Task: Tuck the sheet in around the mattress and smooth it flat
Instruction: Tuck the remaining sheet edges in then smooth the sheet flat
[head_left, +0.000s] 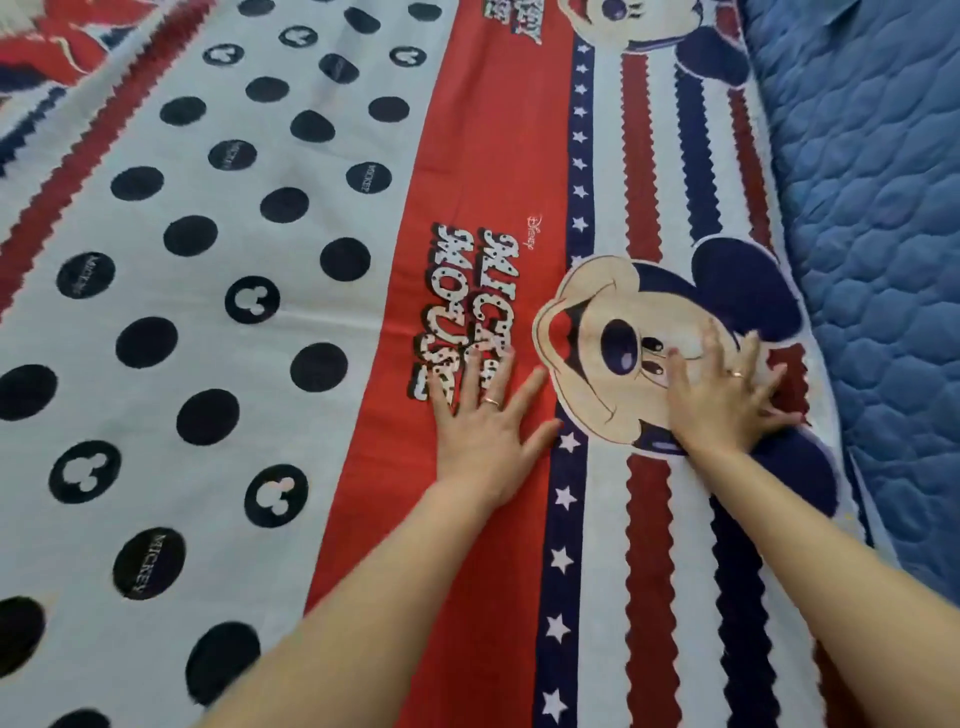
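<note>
Both hands press flat, fingers spread, on the sheet (218, 218); the right hand (727, 400) is nearer the bed's right edge.

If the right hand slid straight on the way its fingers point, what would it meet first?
The right hand lies flat on the sheet, fingers pointing up the printed mouse face. Ahead looks free: only flat sheet, no object in line.
</note>
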